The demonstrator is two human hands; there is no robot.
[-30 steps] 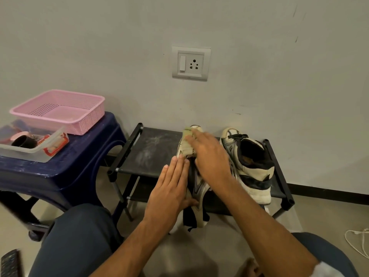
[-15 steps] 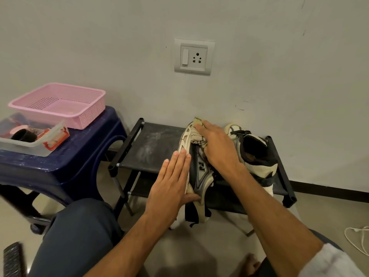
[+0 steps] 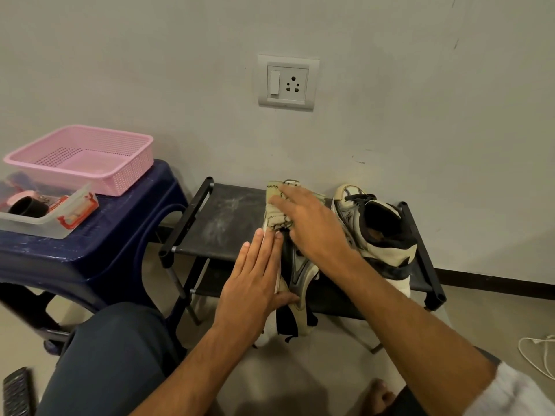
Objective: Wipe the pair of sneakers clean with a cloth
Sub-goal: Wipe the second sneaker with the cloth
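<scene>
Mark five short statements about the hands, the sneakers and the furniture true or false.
1. The right hand presses a cloth onto the toe of a sneaker. True.
2. The left hand lies with straight fingers against that sneaker's side. True.
3. The second sneaker lies on the floor. False: it stands on the black rack.
4. The pink basket sits on that rack. False: it sits on the blue stool.
5. A wall socket is mounted above the rack. True.

One sneaker (image 3: 295, 270) lies sideways, cloth (image 3: 274, 207) over its toe; second sneaker (image 3: 383, 253) upright.
</scene>
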